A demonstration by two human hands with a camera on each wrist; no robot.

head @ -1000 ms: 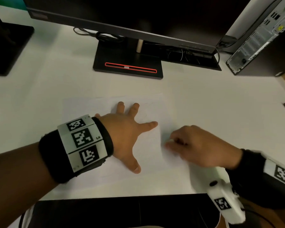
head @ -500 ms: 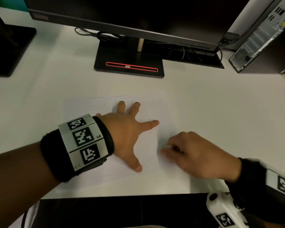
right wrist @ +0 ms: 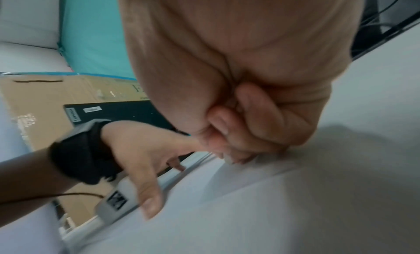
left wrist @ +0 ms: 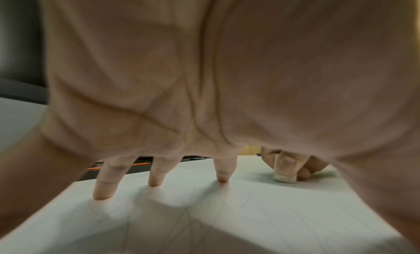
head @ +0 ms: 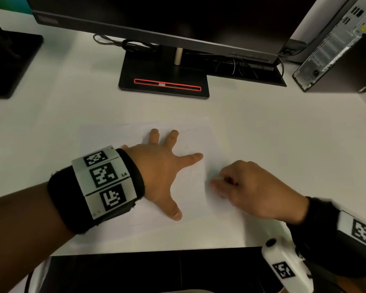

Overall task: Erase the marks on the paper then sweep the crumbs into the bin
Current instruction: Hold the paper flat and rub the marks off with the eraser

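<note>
From the head camera we count one sheet of paper [head: 123, 136] lying flat on the white desk [head: 283, 127], two hands, one monitor on a black stand [head: 163, 81], a second black stand base [head: 9, 64] at far left, and one computer tower [head: 338, 45] at far right. Our left hand [head: 161, 168] lies spread wide on the sheet, fingers straight and pressing it down. Our right hand [head: 256, 189] is curled, its fingertips pinching a small white eraser [head: 217, 180] at the sheet's right part.

From the left wrist we see three fingertips [left wrist: 102, 189] planted on the paper [left wrist: 272, 213], which carries faint pencil lines, and beyond them the right hand [left wrist: 293, 162] holding the single eraser [left wrist: 285, 178] down against the sheet.

From the right wrist, the right hand [right wrist: 250, 123] is bunched tight round the eraser [right wrist: 228, 160], whose pale tip touches the paper [right wrist: 295, 195]; the left hand [right wrist: 141, 153] stays open beside it. One cardboard box [right wrist: 45, 96] stands behind. No view shows us a bin.
</note>
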